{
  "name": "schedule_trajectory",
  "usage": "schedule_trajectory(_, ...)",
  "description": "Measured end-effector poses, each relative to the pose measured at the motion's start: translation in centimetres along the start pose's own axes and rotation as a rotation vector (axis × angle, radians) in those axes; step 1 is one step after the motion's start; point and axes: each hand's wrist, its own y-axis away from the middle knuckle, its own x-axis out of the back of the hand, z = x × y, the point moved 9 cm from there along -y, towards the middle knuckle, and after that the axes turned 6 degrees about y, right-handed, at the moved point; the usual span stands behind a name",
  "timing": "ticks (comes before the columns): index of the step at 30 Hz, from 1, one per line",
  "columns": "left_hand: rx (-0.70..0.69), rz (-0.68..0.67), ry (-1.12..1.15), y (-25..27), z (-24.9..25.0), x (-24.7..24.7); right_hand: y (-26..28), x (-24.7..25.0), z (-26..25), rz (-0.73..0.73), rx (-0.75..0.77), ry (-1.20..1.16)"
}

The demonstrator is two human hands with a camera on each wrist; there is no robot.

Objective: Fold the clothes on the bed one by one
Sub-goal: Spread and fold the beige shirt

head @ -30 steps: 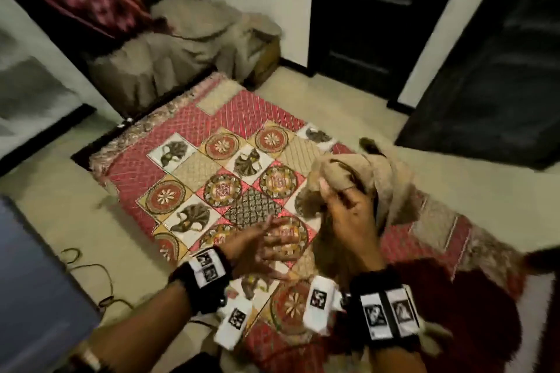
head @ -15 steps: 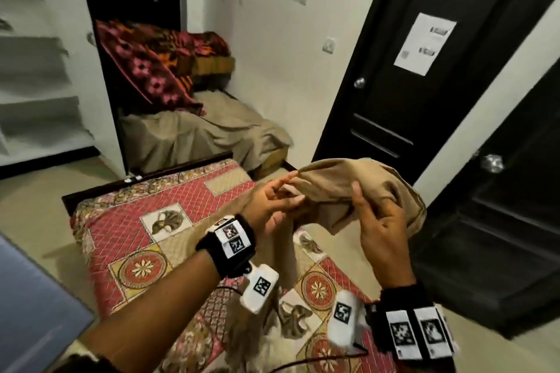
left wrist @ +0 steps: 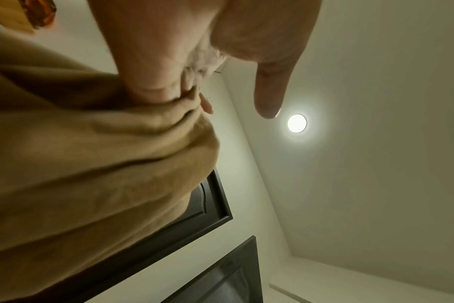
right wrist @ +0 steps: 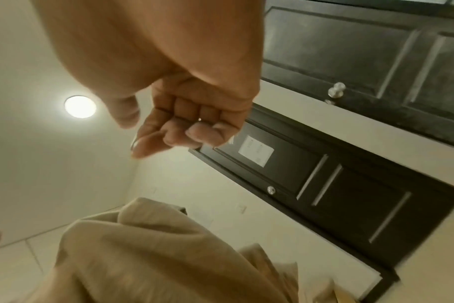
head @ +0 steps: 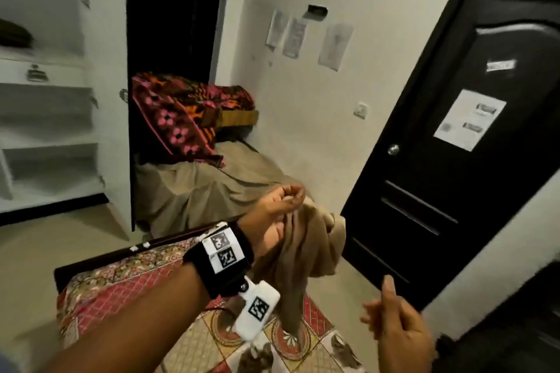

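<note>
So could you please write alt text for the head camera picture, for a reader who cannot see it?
The left hand holds up a bunched beige garment that hangs down over a bed with a red patterned quilt. The right hand is lower, away from the cloth, holding nothing. Behind are a black door and white shelves.

Bed (head: 100,297): patchwork quilt (head: 206,339) on top (red, patterned).

My left hand (left wrist: 169,47) grips bunched tan cloth (left wrist: 91,164), thumb (left wrist: 270,88) sticking out free. Beyond it, a ceiling lamp (left wrist: 297,123) glows above a dark door (left wrist: 215,207).
</note>
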Motion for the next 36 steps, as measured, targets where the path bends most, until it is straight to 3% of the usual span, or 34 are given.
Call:
schedule_trajectory(2, 0.033, 0.03, 0.003, -0.7, -0.7, 2.4, -0.8, -2.9, 1.5, -0.104, -0.08, -0.102)
schedule_trajectory(6, 0.168, 0.009, -0.039, 1.5, -4.0, 6.8, 0.0, -9.3, 8.4, -0.399, -0.453, -0.261)
schedule_trajectory(10, 0.307, -0.124, -0.158, 3.8, -6.4, 8.6, 6.1, -16.8, 18.5, -0.59, -0.953, -0.481)
schedule_trajectory(12, 0.377, -0.193, -0.128, 5.2, -6.8, 8.5, 9.2, -19.8, 20.7, -0.6, -1.056, -0.569)
schedule_trajectory(16, 0.412, -0.324, -0.125, 8.1, -6.6, 8.7, 9.2, -21.2, 20.1, -0.474, -0.969, -0.605)
schedule_trajectory(19, 0.333, -0.245, -0.174, 9.1, -4.9, 10.2, 6.1, -21.6, 19.3, -0.523, -0.988, -0.765)
schedule_trajectory(21, 0.271, -0.175, -0.208, 9.5, -4.0, 10.7, 2.5, -20.8, 17.8, -0.592, -0.905, -0.635)
schedule_trajectory(24, 0.211, -0.157, -0.294, 9.7, -3.1, 9.7, 0.4, -20.3, 13.4, -0.841, -0.619, -0.341)
schedule_trajectory(28, 0.255, -0.255, -0.427, 9.6, -2.7, 7.2, 6.5, -21.2, 10.8, -1.15, -0.462, -0.324)
schedule_trajectory(31, 0.247, -0.283, -0.52, 9.9, -1.9, 6.2, 11.1, -20.5, 10.2, -1.152, -0.464, -0.322)
schedule_trajectory(32, 0.222, -0.257, -0.535, 9.9, -1.3, 6.3, 12.3, -20.4, 10.8, -1.13, -0.545, -0.369)
schedule_trajectory(36, 0.01, -0.093, -0.552, 9.7, 1.7, 8.1, 13.2, -19.5, 10.7, -1.118, -0.53, -0.221)
